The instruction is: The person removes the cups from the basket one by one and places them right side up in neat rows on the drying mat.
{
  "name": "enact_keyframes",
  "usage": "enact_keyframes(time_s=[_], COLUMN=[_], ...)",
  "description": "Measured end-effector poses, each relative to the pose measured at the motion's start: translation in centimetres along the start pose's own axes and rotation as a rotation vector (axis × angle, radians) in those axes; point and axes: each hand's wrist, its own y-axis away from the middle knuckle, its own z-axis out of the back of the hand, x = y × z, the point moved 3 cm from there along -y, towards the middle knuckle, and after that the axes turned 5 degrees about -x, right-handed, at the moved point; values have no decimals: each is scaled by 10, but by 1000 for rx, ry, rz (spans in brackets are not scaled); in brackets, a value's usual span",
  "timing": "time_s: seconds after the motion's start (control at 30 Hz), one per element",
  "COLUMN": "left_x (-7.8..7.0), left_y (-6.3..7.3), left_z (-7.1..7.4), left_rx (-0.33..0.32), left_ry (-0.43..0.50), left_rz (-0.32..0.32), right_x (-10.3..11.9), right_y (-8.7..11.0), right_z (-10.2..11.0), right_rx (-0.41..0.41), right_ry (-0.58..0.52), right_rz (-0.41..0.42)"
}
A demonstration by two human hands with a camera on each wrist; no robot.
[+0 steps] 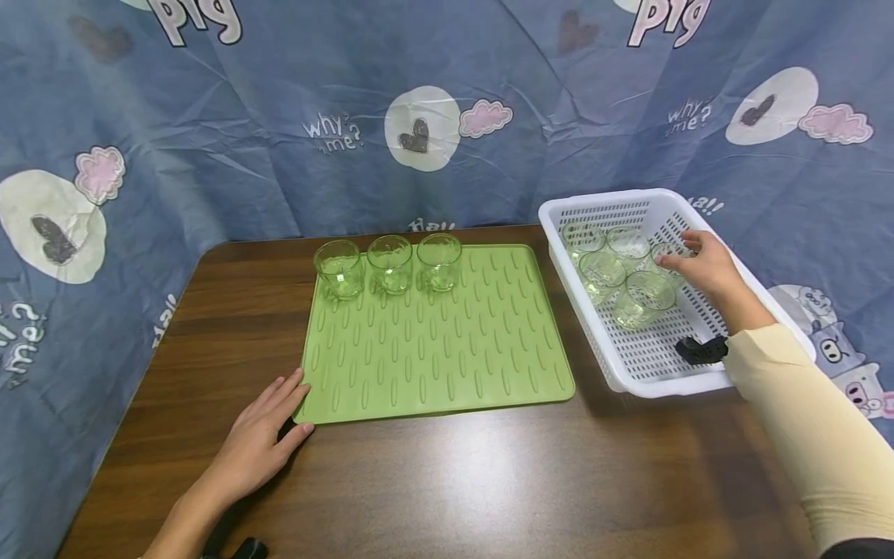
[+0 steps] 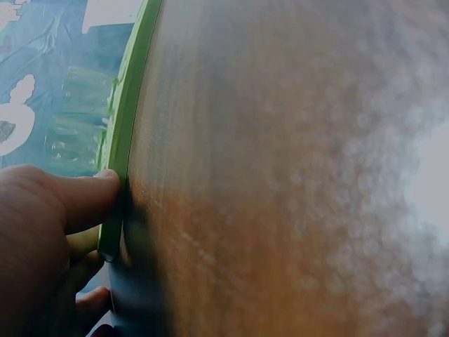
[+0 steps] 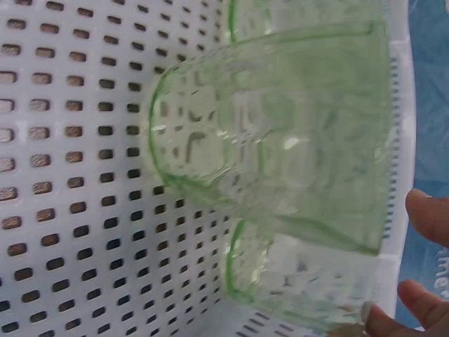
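In the head view, my left hand (image 1: 261,435) rests at the near left corner of a green ridged mat (image 1: 447,349), fingers extended. Its thumb (image 2: 95,196) touches the mat's front edge in the left wrist view. My right hand (image 1: 712,268) is over a white perforated basket (image 1: 608,365), with thumb and fingers spread around the rim of the rear right glass (image 1: 673,256). In the right wrist view, one fingertip is right at that glass's rim while the thumb (image 3: 429,214) stands apart from it. A nearer green-tinted glass (image 3: 273,140) fills the middle of that view.
Three clear green glasses, among them a left one (image 1: 340,272) and a right one (image 1: 440,264), stand upright along the mat's far edge. Several more glasses, one at the front (image 1: 644,299), stand in the basket. A printed blue cloth (image 1: 279,93) hangs behind the wooden table (image 1: 454,481).
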Motion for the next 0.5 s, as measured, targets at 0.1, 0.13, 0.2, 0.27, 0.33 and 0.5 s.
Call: enact_keyframes(time_s=[0.1, 0.13, 0.2, 0.27, 0.33, 0.5], left_x=[0, 0, 0, 0, 0, -1], left_y=[0, 0, 0, 0, 0, -1], left_z=[1, 1, 1, 1, 1, 2], left_rx=[8, 11, 16, 17, 20, 24], left_ry=[0, 1, 3, 3, 5, 9], left_rz=[7, 11, 16, 19, 20, 22], right_x=[-3, -3, -5, -6, -7, -8], right_y=[-4, -5, -7, -9, -9, -8], right_z=[-4, -5, -6, -7, -8, -8], right_rx=[30, 37, 50, 64, 82, 115], right_ry=[-55, -68, -81, -84, -80, -62], right_rz=[-14, -15, -21, -28, -33, -51])
